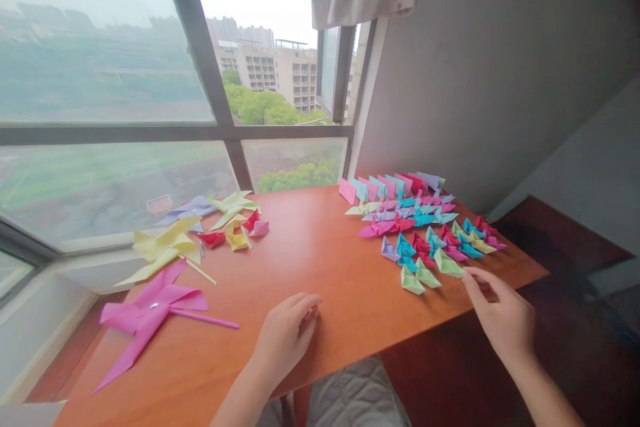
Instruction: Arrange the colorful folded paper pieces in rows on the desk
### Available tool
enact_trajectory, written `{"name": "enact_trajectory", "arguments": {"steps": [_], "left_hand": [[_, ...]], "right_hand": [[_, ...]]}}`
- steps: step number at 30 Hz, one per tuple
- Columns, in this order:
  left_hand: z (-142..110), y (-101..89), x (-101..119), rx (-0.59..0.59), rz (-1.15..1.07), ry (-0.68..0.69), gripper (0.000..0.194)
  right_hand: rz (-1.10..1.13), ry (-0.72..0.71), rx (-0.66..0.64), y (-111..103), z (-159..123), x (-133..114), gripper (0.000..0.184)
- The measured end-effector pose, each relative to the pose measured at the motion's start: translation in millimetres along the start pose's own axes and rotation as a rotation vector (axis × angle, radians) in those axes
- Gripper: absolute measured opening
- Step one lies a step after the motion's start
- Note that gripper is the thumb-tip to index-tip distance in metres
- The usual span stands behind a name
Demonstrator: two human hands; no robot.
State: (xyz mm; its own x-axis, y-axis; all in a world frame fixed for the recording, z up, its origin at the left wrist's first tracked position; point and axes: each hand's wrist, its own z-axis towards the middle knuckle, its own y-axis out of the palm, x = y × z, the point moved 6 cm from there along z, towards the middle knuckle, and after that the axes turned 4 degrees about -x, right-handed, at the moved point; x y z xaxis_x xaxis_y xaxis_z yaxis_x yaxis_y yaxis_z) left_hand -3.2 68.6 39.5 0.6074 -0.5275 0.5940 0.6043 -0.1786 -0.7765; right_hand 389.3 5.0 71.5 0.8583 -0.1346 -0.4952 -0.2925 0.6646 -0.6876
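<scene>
My right hand [503, 310] pinches the right tip of a light green paper boat [449, 265] between thumb and fingers, near the table's right side. Two more light green paper boats stand just left of it, one of them a pale green boat [413, 280] at the row's end. Behind them sit several paper boats in blue, red, purple and yellow, such as a blue boat [406, 250]. My left hand [290, 327] rests on the wooden table [320, 253] near its front edge, fingers curled together, with nothing visible in them.
Paper pinwheels lie on the left, including a magenta pinwheel [155, 310] and a yellow pinwheel [163, 250]. Small folded papers, one a red piece [213, 239], are beside them. Folded paper cranes [385, 228] and standing cards [349, 191] line the back right. A window [230, 130] borders the table.
</scene>
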Motion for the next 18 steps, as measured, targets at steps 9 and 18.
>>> {"name": "enact_trajectory", "arguments": {"steps": [9, 18], "left_hand": [[0.3, -1.0, -0.1, -0.002, -0.004, -0.004, 0.021], [0.7, -2.7, 1.8, 0.0, -0.009, -0.013, 0.02]], "right_hand": [[-0.048, 0.072, -0.061, 29.6, -17.0, 48.9, 0.049], [-0.003, 0.09, -0.055, 44.7, -18.2, 46.6, 0.052]]}}
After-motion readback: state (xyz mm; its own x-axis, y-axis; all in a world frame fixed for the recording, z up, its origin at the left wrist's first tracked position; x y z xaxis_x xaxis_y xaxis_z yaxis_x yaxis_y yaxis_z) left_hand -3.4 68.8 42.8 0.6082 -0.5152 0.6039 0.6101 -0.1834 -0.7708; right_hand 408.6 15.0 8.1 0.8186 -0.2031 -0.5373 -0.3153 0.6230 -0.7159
